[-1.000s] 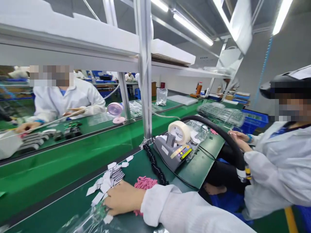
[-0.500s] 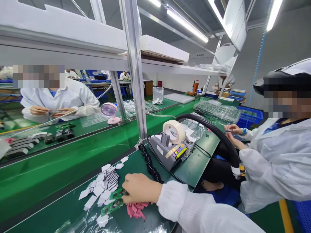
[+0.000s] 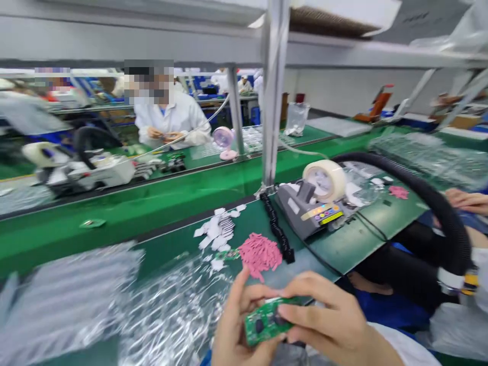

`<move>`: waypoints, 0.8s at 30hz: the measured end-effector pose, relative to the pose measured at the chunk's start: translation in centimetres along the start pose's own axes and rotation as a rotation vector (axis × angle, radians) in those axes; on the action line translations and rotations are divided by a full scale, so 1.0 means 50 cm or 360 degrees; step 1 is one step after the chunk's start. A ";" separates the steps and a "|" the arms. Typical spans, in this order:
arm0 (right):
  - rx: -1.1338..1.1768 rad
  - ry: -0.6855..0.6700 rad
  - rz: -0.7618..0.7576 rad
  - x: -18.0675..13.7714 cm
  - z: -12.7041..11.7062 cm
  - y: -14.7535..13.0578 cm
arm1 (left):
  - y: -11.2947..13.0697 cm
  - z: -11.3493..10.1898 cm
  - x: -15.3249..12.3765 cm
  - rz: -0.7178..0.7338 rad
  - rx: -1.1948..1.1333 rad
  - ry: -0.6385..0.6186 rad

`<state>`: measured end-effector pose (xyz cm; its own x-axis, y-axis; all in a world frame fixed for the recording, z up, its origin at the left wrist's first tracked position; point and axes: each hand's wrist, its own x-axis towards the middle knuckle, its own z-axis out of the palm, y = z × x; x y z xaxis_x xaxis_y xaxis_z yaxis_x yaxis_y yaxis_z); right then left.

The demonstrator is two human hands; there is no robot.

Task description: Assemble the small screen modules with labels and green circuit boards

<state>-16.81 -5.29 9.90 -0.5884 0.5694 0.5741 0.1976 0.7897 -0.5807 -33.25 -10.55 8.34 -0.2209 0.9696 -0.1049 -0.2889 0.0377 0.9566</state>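
Observation:
Both hands grip one small green circuit board (image 3: pixel 263 325) with dark round parts on its face, low in the head view. My left hand (image 3: pixel 236 320) holds it by the left end and lower edge. On its right end my right hand (image 3: pixel 324 315) has thumb and fingers closed over the board. Just beyond the hands lies a heap of pink strips (image 3: pixel 261 252). Behind that heap spreads a loose pile of white paper pieces (image 3: pixel 217 231). Another green board (image 3: pixel 230 254) rests between the two piles, partly blurred.
A grey tape dispenser (image 3: pixel 305 216) with a cream roll stands beyond the black braided strip (image 3: pixel 277 226). Clear plastic trays (image 3: pixel 171 305) cover the bench at left. A thick black hose (image 3: pixel 412 185) arches at right near a co-worker's hands (image 3: pixel 467 201). A metal post (image 3: pixel 271 101) rises ahead.
My right hand has come back from beside the white and pink pieces with a circuit board. My left hand has come into view, holding it too. The view has turned left and down.

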 end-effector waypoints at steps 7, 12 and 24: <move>-0.0230 0.0107 -0.0100 -0.002 -0.041 -0.038 | -0.009 0.016 -0.020 0.0647 0.0038 -0.0438; -0.0350 0.0108 -0.0170 0.004 -0.046 -0.047 | -0.002 0.008 -0.019 0.0830 0.0360 -0.0439; -0.0071 -0.0021 0.0002 -0.009 -0.039 -0.027 | -0.004 0.021 -0.018 0.0882 0.0553 -0.0399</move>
<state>-15.29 -6.17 11.54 -0.5981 0.5678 0.5655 0.2332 0.7984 -0.5551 -32.03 -11.17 8.53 -0.0159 0.8932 0.4493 0.1278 -0.4439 0.8869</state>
